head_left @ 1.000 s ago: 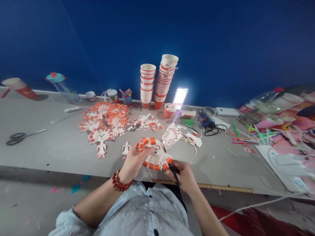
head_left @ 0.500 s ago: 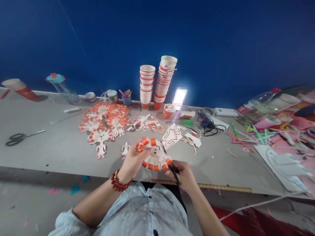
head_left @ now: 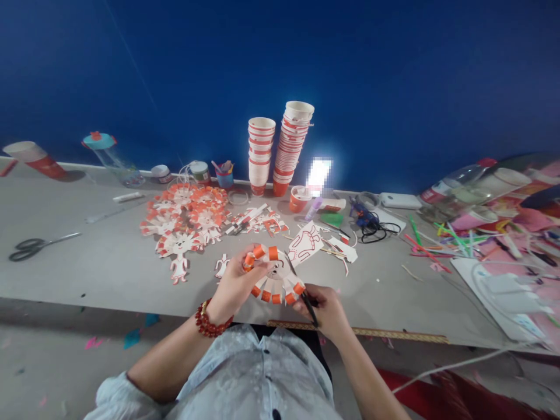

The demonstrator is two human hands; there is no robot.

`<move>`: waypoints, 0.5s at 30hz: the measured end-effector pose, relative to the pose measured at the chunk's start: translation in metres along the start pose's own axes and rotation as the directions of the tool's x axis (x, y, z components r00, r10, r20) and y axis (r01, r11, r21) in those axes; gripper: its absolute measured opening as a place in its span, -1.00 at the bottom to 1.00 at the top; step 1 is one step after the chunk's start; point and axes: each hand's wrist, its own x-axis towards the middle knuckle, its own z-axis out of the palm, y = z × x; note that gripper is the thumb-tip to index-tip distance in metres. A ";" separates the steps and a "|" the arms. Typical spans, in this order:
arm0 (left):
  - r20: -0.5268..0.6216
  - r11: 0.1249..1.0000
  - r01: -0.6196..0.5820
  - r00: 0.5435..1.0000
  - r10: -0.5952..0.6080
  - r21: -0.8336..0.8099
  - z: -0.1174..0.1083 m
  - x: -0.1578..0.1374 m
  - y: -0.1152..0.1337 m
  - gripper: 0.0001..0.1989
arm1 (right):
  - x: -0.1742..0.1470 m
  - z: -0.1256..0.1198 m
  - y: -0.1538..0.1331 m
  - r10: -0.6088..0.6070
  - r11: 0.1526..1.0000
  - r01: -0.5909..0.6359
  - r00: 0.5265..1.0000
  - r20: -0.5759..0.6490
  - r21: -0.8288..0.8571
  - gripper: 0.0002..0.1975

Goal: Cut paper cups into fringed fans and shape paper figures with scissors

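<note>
Between the fingers and thumb of my left hand (head_left: 240,274) is a cut paper cup (head_left: 280,284), its white strips fanned out round a drawn face with curled orange ends. My right hand (head_left: 326,312) grips black-handled scissors (head_left: 311,304), whose blades reach up along the right side of the paper piece. Just beyond the blades lies a white paper (head_left: 305,245) with a body outline drawn in red. A small cut-out paper body (head_left: 221,266) rests left of my left hand. Farther left, several finished-looking paper lion figures (head_left: 179,219) lie in a pile.
Two tall stacks of paper cups (head_left: 261,154) stand against the blue wall, near a bright lit screen (head_left: 319,175). Paper scraps (head_left: 268,220) lie before them. Another pair of scissors (head_left: 30,248) is at far left. Coloured straws and clutter (head_left: 464,239) cover the right side.
Hands, paper piece and scissors stay almost in place. The strip at the scissors' right side has shifted very slightly; the whole view has moved a little.
</note>
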 end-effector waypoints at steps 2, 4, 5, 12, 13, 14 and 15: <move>0.008 1.000 -0.009 1.000 0.009 0.007 0.000 0.000 0.001 -0.88 | 0.001 0.000 -0.002 0.002 1.000 -0.002 1.000 -0.003 -0.003 -0.46; 0.020 1.000 -0.006 1.000 0.006 0.001 0.000 0.001 0.001 -0.88 | 0.001 0.000 -0.004 0.000 1.000 0.000 1.000 -0.007 0.015 -0.45; 0.021 1.000 -0.002 1.000 0.002 -0.005 0.000 0.001 0.002 -0.88 | 0.000 0.000 -0.005 0.000 0.999 0.000 1.000 -0.007 0.032 -0.45; 0.019 1.000 0.028 0.999 -0.028 0.001 0.001 0.003 0.003 -0.85 | -0.005 0.003 -0.004 0.013 0.960 -0.051 0.991 0.135 0.276 -0.45; 0.020 1.000 0.030 0.999 -0.030 0.004 0.001 0.003 0.003 -0.85 | -0.005 0.004 -0.004 0.009 0.954 -0.051 0.990 0.139 0.296 -0.45; 0.021 0.999 0.031 0.999 -0.031 0.007 0.001 0.003 0.003 -0.85 | -0.005 0.005 -0.004 0.008 0.949 -0.052 0.990 0.142 0.312 -0.45; 0.022 1.000 0.030 0.999 -0.030 0.008 0.001 0.003 0.004 -0.85 | -0.005 0.005 -0.004 0.007 0.945 -0.054 0.990 0.143 0.321 -0.45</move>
